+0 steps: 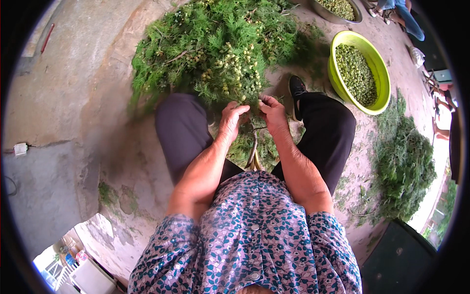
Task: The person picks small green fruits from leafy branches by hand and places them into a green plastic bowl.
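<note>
A conifer branch (235, 73) thick with small pale green cones lies in front of me, its bare woody stem (254, 147) running back between my legs. At the branch's near end my left hand (232, 117) is closed on the greenery, thumb pointing toward the right hand. Close beside it, my right hand (274, 113) is pinched at the same sprigs; what sits between its fingertips is too small to make out. The two hands are slightly apart. Beyond them spreads a large heap of cut green branches (166, 44).
A yellow-green plastic basin (384, 78) of picked green cones stands at the right, a metal bowl (357, 17) of cones behind it. Another pile of branches (404, 166) lies at the right. Another person's leg (415, 24) shows at the far right. A red stick (47, 38) lies far left.
</note>
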`<state>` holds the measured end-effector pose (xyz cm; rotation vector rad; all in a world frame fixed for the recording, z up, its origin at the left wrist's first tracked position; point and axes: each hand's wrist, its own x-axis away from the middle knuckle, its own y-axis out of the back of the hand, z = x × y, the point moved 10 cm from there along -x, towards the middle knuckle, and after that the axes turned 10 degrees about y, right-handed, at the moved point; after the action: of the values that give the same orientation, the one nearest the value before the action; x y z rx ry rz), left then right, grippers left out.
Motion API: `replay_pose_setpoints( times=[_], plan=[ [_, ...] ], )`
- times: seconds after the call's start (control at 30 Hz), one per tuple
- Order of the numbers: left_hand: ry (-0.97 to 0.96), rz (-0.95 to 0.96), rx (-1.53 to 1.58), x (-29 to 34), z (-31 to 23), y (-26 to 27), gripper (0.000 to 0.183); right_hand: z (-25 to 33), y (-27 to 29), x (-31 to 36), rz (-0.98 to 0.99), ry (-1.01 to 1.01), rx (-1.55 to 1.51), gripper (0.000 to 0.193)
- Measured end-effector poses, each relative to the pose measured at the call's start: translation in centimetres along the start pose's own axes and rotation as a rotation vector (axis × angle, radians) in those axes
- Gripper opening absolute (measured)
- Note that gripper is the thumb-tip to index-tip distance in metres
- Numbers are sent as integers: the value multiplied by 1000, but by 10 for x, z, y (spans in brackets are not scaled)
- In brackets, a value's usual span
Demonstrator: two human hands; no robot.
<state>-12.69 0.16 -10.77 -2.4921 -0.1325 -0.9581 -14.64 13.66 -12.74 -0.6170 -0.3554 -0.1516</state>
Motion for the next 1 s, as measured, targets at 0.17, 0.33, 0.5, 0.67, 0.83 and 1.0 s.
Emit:
replay_pose_setpoints(
  times=[0.17,0.33,0.5,0.67,0.83,1.0],
  plan=[
    [41,37,-71,6,-1,-10,21,9,-12,6,97,132,457,21],
    [8,62,-107,-1,6,-3,20,23,-27,12,174,243,786,26],
    [-69,2,-332,-2,4,-3,9,24,-34,14,214,342,986,25],
    [-158,-67,-492,-7,0,5,11,27,-38,14,205,352,961,19],
    [-109,-57,-390,-2,-1,8,15,15,-5,2,-10,20,140,14],
    [-122,-77,-489,4,-11,-1,9,6,-6,1,0,-63,-29,9]
  ],
)
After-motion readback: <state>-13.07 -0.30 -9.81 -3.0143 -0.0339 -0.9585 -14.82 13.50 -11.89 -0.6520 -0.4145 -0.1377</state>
